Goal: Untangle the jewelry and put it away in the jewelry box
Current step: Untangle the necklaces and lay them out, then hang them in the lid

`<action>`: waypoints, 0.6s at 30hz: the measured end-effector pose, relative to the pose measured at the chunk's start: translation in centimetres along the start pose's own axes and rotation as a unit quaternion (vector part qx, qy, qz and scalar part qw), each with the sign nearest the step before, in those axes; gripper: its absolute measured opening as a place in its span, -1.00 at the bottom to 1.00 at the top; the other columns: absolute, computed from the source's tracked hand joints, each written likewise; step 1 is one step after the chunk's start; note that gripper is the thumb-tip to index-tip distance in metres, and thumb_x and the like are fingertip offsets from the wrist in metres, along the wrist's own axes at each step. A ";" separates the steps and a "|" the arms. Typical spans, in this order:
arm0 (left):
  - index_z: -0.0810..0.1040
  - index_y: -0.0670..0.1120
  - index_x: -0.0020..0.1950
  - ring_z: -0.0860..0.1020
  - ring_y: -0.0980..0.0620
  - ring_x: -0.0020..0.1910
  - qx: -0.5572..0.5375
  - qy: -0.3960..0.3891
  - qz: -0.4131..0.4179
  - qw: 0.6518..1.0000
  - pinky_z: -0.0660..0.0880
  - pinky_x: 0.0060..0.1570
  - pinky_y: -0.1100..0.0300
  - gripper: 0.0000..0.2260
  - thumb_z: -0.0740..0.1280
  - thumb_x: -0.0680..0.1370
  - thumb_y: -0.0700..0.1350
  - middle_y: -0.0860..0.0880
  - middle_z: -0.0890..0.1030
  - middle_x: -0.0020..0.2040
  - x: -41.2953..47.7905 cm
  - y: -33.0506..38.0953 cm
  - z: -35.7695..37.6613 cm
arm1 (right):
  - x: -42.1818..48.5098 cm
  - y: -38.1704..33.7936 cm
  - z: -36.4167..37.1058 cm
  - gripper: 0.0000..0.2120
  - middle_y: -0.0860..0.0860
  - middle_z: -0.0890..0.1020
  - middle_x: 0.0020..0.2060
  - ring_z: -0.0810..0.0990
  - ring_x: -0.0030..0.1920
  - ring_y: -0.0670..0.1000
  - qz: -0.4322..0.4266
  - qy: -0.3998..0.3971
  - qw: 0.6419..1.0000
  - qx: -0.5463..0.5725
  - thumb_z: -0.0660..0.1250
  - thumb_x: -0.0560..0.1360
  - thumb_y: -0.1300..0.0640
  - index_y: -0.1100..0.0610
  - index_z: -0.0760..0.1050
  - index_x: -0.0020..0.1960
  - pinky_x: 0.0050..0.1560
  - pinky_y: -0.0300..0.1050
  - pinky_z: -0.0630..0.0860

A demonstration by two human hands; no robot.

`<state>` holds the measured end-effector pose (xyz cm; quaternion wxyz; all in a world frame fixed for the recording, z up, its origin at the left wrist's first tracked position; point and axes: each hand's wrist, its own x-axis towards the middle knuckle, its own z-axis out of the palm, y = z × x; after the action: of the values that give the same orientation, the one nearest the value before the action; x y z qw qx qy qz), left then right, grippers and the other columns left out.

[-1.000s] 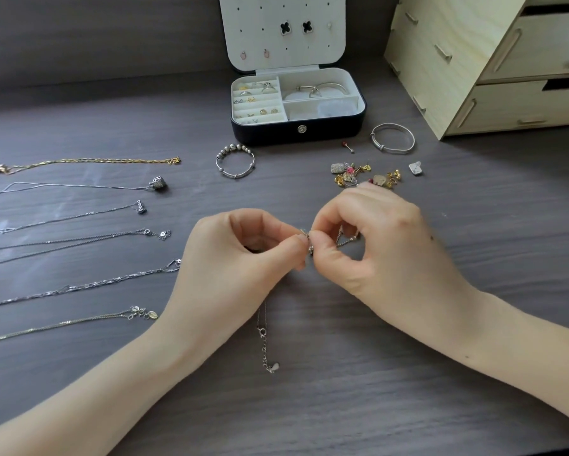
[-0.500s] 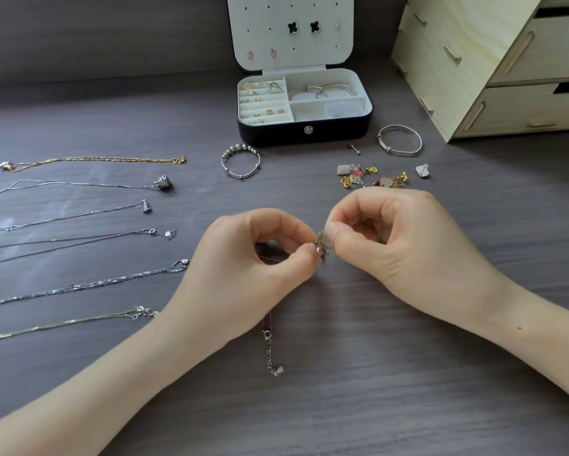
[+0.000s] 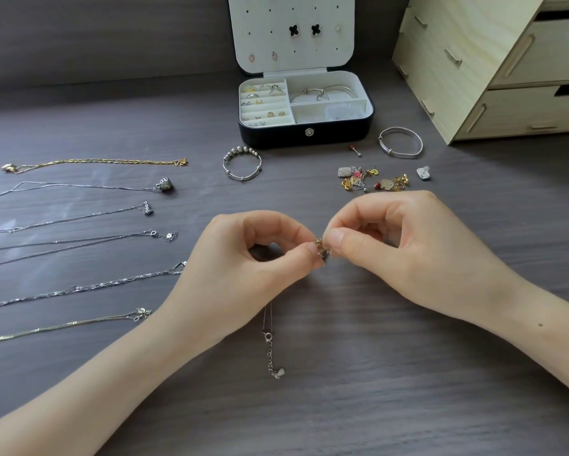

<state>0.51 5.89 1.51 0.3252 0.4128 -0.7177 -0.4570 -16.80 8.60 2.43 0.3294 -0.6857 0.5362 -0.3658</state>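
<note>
Fingertips [image 3: 335, 239] of the left hand [image 3: 240, 261] and right hand [image 3: 411, 251] meet, each thumb and forefinger pinching one small gold-toned knot [image 3: 320, 249], perhaps a charm, perhaps tangled links. Its single thin chain [image 3: 269, 340] trails from under the left hand straight back toward the person. Beyond lie six straightened necklaces [image 3: 95, 162] at left, two bangles [image 3: 240, 149], one heap of small pieces [image 3: 372, 182], and one open jewelry box [image 3: 276, 136] directly ahead, well apart from both hands.

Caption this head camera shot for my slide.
Left hand and right hand pinch a small charm over the table, a chain trailing below, six necklaces in rows, jewelry box open behind.
</note>
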 end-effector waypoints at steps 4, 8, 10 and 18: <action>0.64 -0.02 -0.31 0.45 0.23 -0.47 0.043 -0.002 0.023 0.999 0.30 -0.41 0.47 -0.91 0.48 0.40 -0.12 0.15 0.59 -0.42 0.0 -0.1 0.1 | -0.1 0.0 0.0 -0.90 -0.25 0.50 -0.49 0.47 -0.33 -0.27 -0.058 0.019 0.994 -0.088 0.34 0.37 0.07 -0.02 0.55 -0.33 -0.29 -0.49 0.32; 0.59 0.08 -0.30 0.50 0.26 -0.34 0.152 0.014 0.084 0.985 0.36 -0.27 0.44 -0.94 0.37 0.36 0.02 0.21 0.55 -0.40 -0.1 -0.5 0.4 | -0.1 0.3 0.1 -0.86 -0.29 0.40 -0.45 0.41 -0.29 -0.28 -0.098 -0.001 0.982 -0.161 0.28 0.38 0.01 0.02 0.53 -0.31 -0.21 -0.54 0.27; 0.61 0.05 -0.27 0.48 0.22 -0.25 0.219 0.017 0.139 0.966 0.34 -0.16 0.40 -0.90 0.31 0.36 0.01 0.30 0.50 -0.38 -0.1 -0.6 0.4 | -0.1 0.4 -0.1 -0.87 -0.26 0.40 -0.44 0.40 -0.28 -0.24 -0.096 -0.023 0.981 -0.166 0.27 0.37 0.02 0.03 0.50 -0.32 -0.20 -0.52 0.27; 0.61 0.06 -0.26 0.47 0.26 -0.19 0.212 0.063 0.148 0.964 0.32 -0.10 0.38 -0.89 0.31 0.39 0.02 0.34 0.50 -0.30 -0.4 -0.5 0.3 | 0.0 0.0 0.1 -0.91 -0.19 0.48 -0.51 0.45 -0.39 -0.26 -0.011 -0.007 0.998 -0.062 0.29 0.31 0.11 0.02 0.48 -0.38 -0.36 -0.49 0.29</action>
<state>0.54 6.23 0.86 0.3385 0.3892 -0.8294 -0.2144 -16.69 8.66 2.40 0.2857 -0.7134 0.5479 -0.3306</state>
